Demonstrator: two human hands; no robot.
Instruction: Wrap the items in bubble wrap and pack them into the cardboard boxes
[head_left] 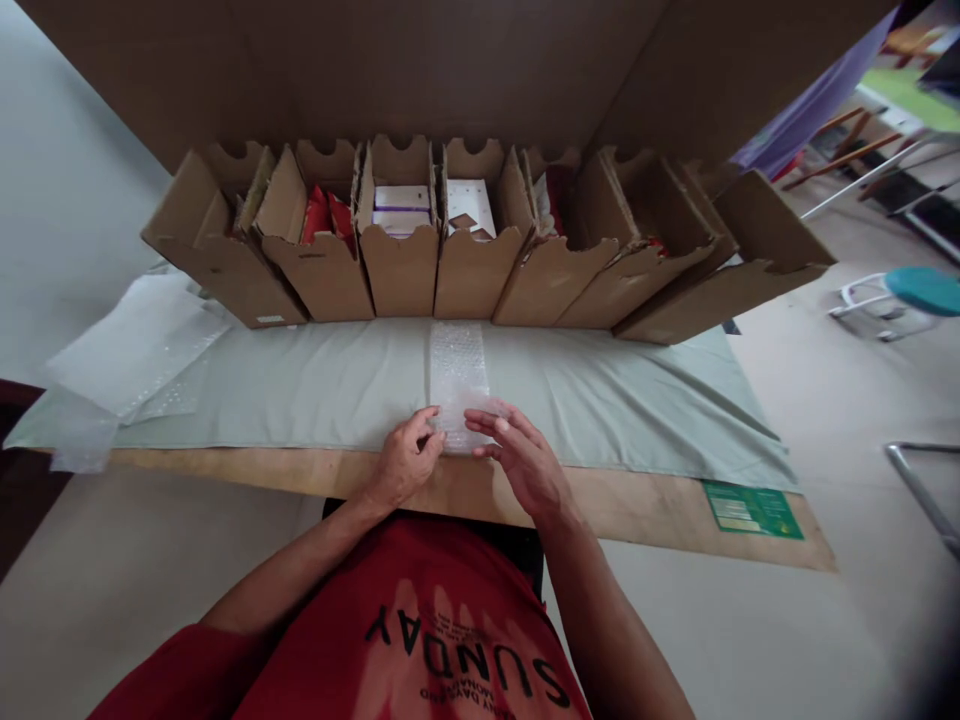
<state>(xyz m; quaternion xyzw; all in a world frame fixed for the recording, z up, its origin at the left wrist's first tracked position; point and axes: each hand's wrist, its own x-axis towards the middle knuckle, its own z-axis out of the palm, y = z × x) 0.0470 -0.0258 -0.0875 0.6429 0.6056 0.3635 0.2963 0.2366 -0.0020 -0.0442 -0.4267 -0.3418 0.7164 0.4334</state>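
A narrow strip of bubble wrap [459, 360] lies lengthwise on the pale green cloth in front of me, its near end between my hands. My left hand [407, 458] is at the strip's lower left edge. Its thumb and index finger curve apart with a gap between them, and the other fingers are tucked from view. Over the lower right part of the strip, my right hand [525, 462] is open with its fingers stretched to the left. Whether those fingertips touch the plastic, I cannot tell.
Several cardboard bins [403, 275] stand in a row at the back, some holding red packets [328, 215] or white boxes [402, 197]. Loose bubble wrap sheets [131, 345] overhang the table at left. A green printed sheet [754, 510] lies near the right corner. A teal stool [926, 290] stands beyond.
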